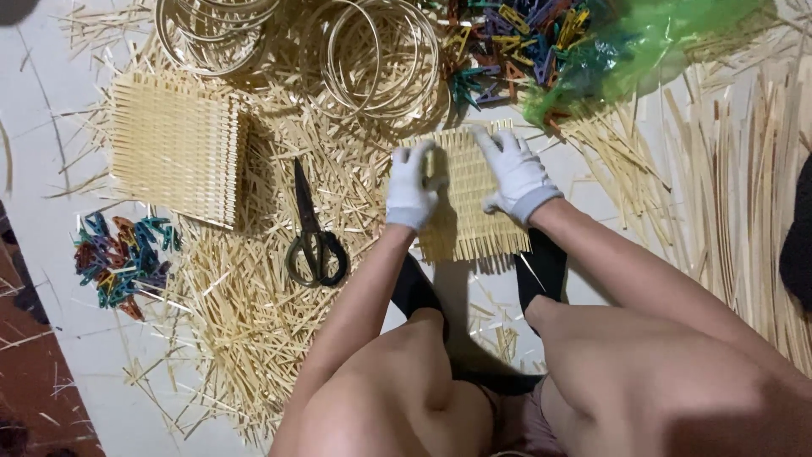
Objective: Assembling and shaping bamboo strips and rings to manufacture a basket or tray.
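Bamboo is the working material: we hold a small pale woven mat of flat bamboo strips point(463, 199) flat on the white tiled floor point(38, 220), near its far middle, just beyond our knees. Our left hand point(412, 188), in a white knit glove, is clenched over the mat's left edge, its fingers point(423, 161) curled on the weave. Our right hand point(516, 173), gloved likewise, lies spread with released fingers pressing the mat's upper right part.

We judge the step in hand to be tightening or aligning the weave, one hand gripping the edge while the other pins the mat down. The next move likely calls for firm downward pressure from the right hand, so that the loose strip ends along the near edge do not shift.

Surrounding items:
- A larger finished woven bamboo panel point(173, 148) lies toward the floor's far left.
- Black-handled scissors point(315, 233) rest between the panel and the mat, on loose bamboo offcuts point(245, 313).
- Thin bamboo hoops point(372, 55) lie at the far edge.
- Coloured plastic clothes pegs point(123, 258) sit in a heap at the left edge; more spill from a green plastic bag point(626, 51) at the far right.
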